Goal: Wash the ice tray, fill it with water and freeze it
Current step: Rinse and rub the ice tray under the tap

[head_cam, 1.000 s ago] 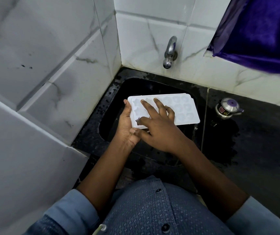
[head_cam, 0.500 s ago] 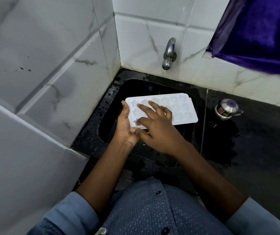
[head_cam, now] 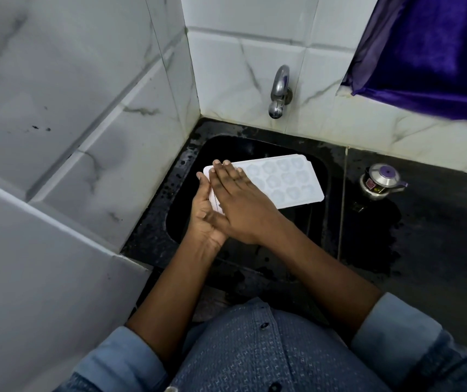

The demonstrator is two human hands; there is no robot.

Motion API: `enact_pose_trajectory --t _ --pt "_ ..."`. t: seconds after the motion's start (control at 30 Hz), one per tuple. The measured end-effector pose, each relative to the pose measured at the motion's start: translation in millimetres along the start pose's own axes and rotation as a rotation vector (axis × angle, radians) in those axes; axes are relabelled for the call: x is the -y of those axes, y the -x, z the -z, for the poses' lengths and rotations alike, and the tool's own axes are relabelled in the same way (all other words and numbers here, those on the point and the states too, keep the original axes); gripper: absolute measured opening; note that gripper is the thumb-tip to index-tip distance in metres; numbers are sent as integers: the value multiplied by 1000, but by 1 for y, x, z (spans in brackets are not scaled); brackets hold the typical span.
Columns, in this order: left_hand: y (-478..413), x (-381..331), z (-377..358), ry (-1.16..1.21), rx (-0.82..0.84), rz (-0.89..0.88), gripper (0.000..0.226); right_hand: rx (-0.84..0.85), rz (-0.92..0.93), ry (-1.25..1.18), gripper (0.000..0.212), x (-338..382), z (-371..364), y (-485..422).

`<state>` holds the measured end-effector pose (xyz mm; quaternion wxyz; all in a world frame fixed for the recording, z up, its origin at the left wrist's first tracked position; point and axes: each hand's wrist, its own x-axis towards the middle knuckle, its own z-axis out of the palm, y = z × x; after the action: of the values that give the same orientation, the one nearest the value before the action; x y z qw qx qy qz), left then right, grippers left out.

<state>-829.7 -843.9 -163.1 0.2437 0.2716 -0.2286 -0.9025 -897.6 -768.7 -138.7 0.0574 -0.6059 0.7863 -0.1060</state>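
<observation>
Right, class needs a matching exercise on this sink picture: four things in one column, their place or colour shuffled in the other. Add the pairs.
Column A
1. ice tray
2. tap
3. hanging cloth
4. small steel pot

Column B
a. stands on the black counter, right of the sink
b. white, over the sink
c. fixed to the tiled wall
d. purple, upper right

Pairs: 1-b, 2-c, 3-d, 4-a
</observation>
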Motion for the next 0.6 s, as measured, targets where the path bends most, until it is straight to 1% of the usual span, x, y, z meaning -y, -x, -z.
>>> enact_pose_trajectory --t 0.1,0.2,0.33,0.47,0.6 --pt "-3 -4 3 31 43 39 49 -8 25 60 90 -13 -7 0" --pt "-5 -5 1 -1 30 65 64 6 5 73 94 -27 -9 3" --pt "-12 -12 11 8 65 94 83 17 -50 63 103 -52 -2 11" --pt "-17 -17 13 -15 61 103 83 20 -98 29 103 -82 0 18" --pt "-18 -25 11 -49 65 61 77 13 -193 18 107 -118 1 25"
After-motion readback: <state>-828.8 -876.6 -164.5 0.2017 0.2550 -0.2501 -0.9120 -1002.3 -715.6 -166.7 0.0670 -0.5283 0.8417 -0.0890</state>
